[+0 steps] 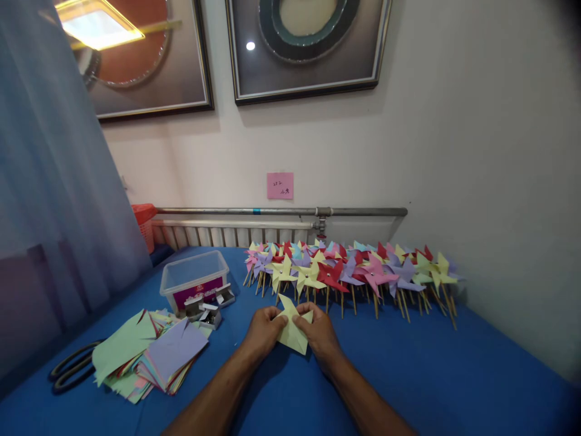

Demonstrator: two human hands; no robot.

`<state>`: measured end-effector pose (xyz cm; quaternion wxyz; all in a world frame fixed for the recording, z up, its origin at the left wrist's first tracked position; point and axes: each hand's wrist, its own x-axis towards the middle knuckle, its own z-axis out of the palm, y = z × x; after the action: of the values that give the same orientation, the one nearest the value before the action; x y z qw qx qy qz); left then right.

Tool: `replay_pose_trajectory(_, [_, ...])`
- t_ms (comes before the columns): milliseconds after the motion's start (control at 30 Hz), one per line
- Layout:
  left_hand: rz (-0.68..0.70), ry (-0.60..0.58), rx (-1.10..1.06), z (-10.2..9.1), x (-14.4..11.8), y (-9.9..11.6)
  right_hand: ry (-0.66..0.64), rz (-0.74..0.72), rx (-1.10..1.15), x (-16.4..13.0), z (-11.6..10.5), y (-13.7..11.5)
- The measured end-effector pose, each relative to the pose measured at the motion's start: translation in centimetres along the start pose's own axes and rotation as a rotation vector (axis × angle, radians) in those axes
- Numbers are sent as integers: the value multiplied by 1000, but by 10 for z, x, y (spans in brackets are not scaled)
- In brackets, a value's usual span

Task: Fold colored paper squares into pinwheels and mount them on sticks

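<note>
A pale yellow paper pinwheel (293,338), partly folded, is held between both hands above the blue cloth. My left hand (264,330) pinches its left side, the thumb pressing near the middle. From the other side my right hand (320,330) grips it, with the thumb also close to the centre. One pointed blade stands up between the thumbs, and a flat corner points down toward me. The fingers behind the paper are hidden. Just beyond the hands, rows of finished paper pinwheels (329,274) on wooden sticks lie in many colours.
Left of the hands lie stacked coloured paper sheets (175,351), with black-handled scissors (75,366) beside them. Small open boxes (209,315) with metal pieces stand before a clear plastic tub (195,269). A red basket (146,227), a radiator (236,233) and a pipe (281,211) line the wall.
</note>
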<state>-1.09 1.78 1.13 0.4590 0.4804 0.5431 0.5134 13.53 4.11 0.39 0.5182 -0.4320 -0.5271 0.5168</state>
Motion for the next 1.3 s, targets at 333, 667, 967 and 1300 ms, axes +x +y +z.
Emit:
replay_pose_trajectory(333, [63,109,71,3,-1,-7,-31,-31,-32,1,-1,7])
replay_pose_trajectory(667, [26,90,-15,4,-1,-4,-28,-14,-58,-1,1,3])
replay_pose_trajectory(967, [-88,4,-107,-4,2,3,-69,-24,-82,-5,2,-4])
replay_pose_trajectory(1300, [-163,85,-485,-18,10,5,-256,74,383,-20,8,-22])
